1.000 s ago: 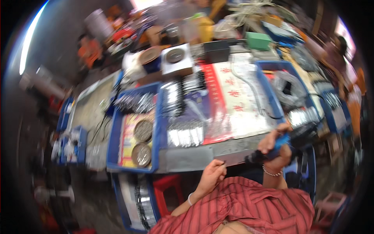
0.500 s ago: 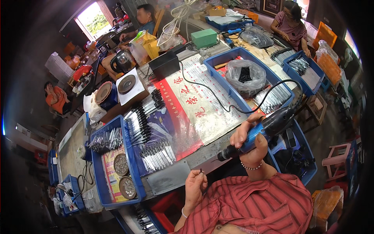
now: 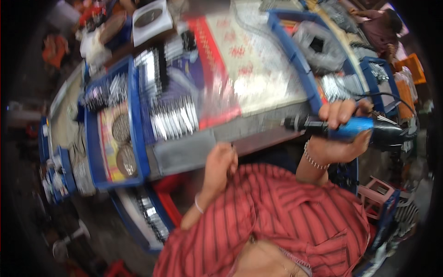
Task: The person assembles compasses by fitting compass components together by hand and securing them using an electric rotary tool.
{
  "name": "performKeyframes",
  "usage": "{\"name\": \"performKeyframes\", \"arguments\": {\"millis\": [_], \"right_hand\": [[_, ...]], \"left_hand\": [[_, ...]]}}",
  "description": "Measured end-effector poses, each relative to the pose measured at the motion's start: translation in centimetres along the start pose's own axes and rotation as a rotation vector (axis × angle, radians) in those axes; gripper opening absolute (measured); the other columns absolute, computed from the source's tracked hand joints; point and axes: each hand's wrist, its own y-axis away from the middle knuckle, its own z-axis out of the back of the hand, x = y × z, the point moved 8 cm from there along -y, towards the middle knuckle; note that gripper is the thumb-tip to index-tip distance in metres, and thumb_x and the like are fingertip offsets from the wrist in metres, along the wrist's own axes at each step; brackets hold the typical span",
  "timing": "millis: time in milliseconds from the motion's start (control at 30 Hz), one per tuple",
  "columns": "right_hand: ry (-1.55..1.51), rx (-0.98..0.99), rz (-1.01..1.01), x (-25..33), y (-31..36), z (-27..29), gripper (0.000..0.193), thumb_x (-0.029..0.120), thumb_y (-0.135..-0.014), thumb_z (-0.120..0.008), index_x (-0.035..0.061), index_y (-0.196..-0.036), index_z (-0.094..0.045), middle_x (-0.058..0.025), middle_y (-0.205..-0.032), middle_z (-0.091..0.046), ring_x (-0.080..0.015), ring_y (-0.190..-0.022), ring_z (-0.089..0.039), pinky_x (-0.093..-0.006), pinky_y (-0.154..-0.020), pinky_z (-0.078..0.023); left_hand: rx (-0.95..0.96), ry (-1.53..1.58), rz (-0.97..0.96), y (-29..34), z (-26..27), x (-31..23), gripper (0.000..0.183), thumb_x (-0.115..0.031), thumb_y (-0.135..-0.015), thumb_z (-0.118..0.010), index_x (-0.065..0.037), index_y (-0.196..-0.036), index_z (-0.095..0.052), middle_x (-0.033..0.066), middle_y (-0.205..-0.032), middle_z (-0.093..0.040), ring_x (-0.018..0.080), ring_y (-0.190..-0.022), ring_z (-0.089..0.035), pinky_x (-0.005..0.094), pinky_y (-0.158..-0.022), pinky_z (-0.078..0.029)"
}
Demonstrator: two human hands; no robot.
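- Here are the hands, well apart: the left hand (image 3: 222,162) curled tight at the near edge of the table (image 3: 272,115), a small dark piece (image 3: 233,147) pinched at its fingertips, too blurred to name.
- And over on the right, the right hand (image 3: 336,150) is wrapped firmly around a blue-and-black power screwdriver (image 3: 353,127), thumb below, fingers over the top.
- The tool lies almost level, black nose towards the left, reaching in front of the table's near edge; a black cord (image 3: 401,98) loops above its rear end.
- Left of the left hand, a flat grey plate (image 3: 184,152) sits on the near edge, and just beyond it a row of silver pen-like pieces (image 3: 175,117).
- Farther left, a blue tray (image 3: 135,115): two round dishes at its near end, one behind the other, shiny parts heaped at the far end.
- Mid-table, a red-and-cream sheet (image 3: 267,60) lies spread out.
- Far right of it, a second blue tray (image 3: 295,62) carries a clear plastic bag (image 3: 318,46) with silver pieces nearer.
- Beyond, at far right, a co-worker (image 3: 380,30), blurred.
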Motion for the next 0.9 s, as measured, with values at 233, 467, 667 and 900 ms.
{"name": "performKeyframes", "arguments": {"millis": [233,467,667,900], "right_hand": [[0.109,0.049,-0.051,-4.7,0.8,0.0,0.052,0.045,-0.089,-0.046,0.0058,-0.123,-0.044,-0.0091,-0.079,-0.053,-0.0181,-0.062,-0.051,-0.0383,-0.064,-0.046],[0.273,0.071,-0.026,-10.7,1.6,-0.7,0.048,0.031,-0.083,-0.054,0.0022,-0.119,-0.039,-0.0152,-0.074,-0.055,-0.0219,-0.057,-0.054,-0.0386,-0.058,-0.050],[0.299,0.096,-0.048,-15.2,1.7,0.1,0.045,0.021,-0.080,-0.057,0.0001,-0.116,-0.040,-0.0160,-0.073,-0.057,-0.0216,-0.056,-0.057,-0.0365,-0.056,-0.053],[0.286,0.134,-0.074,-18.0,1.5,0.7,0.045,0.013,-0.079,-0.058,-0.0013,-0.116,-0.039,-0.0160,-0.074,-0.058,-0.0206,-0.057,-0.058,-0.0345,-0.057,-0.054]], "left_hand": [[-0.001,0.269,0.033,-0.6,1.4,0.2,0.013,-0.017,-0.092,-0.055,-0.005,-0.097,-0.052,0.0027,-0.069,-0.053,0.0064,-0.053,-0.046,0.0172,-0.049,-0.037],[-0.006,0.303,0.040,-1.0,2.8,-0.3,0.010,-0.013,-0.093,-0.052,-0.005,-0.098,-0.050,0.0027,-0.074,-0.056,0.0052,-0.058,-0.048,0.0174,-0.051,-0.038],[-0.016,0.310,0.028,-2.7,3.5,-1.2,0.011,-0.012,-0.093,-0.051,-0.004,-0.100,-0.050,0.0035,-0.075,-0.056,0.0062,-0.058,-0.049,0.0179,-0.051,-0.038],[-0.028,0.347,0.070,-4.4,3.7,-1.4,0.013,-0.015,-0.093,-0.053,-0.004,-0.100,-0.051,0.0062,-0.072,-0.054,0.0092,-0.054,-0.047,0.0198,-0.050,-0.038]]}}
